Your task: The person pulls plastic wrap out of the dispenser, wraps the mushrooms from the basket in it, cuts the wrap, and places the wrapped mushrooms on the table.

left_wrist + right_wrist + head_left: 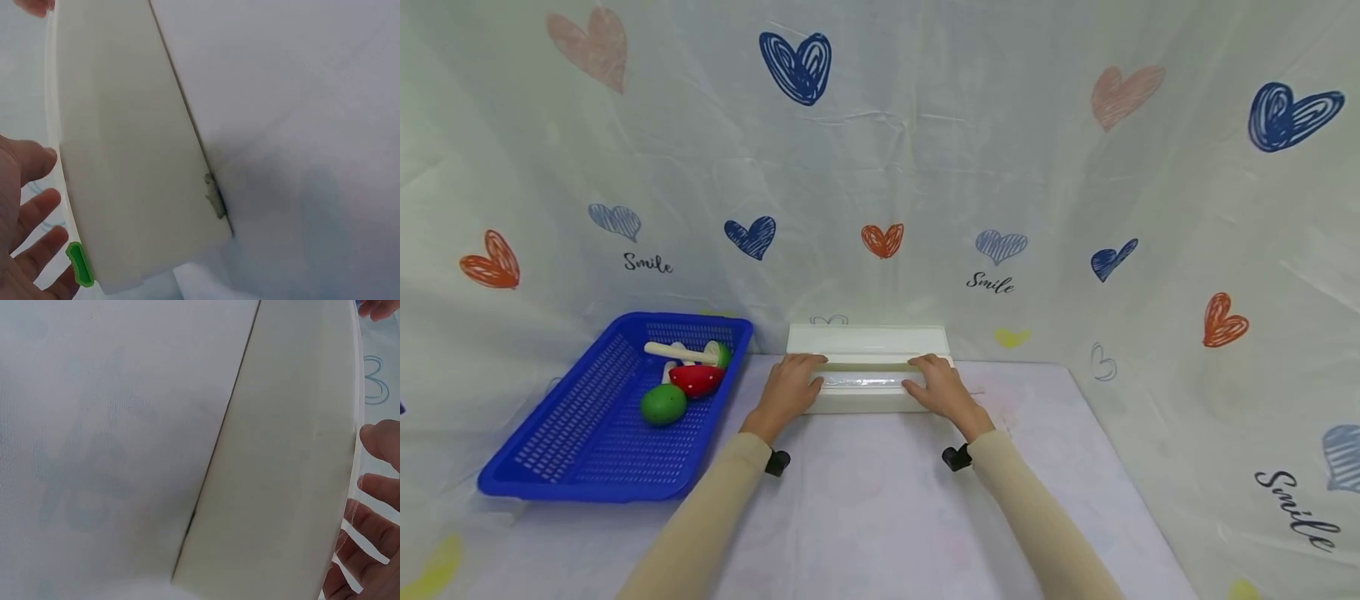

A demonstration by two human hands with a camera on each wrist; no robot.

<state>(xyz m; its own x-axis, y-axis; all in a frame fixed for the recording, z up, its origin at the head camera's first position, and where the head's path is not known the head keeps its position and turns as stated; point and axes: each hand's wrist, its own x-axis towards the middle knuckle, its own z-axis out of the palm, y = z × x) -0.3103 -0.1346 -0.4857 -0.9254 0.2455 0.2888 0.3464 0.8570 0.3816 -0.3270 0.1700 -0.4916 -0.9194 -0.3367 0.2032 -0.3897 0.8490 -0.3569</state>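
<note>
A long white cling film dispenser (865, 403) lies against the back curtain with its lid (868, 339) tipped up and back. Inside it a shiny roll of clear film (865, 380) shows. My left hand (787, 390) rests over the dispenser's left end, thumb at the front rim and fingers reaching across the opening. Over the right end, my right hand (945, 390) mirrors it, thumb and forefinger apart. Spread fingers (39, 209) stand beside a green end piece (80, 265) in the left wrist view. In the right wrist view, clear film edges (351, 511) show by the right fingertips.
To the left stands a blue perforated basket (591, 492). It holds a green round piece (663, 404), a red white-dotted piece (697, 381) and a pale stick-like piece (679, 353). A heart-printed curtain (925, 167) rises behind the white-covered table (880, 517).
</note>
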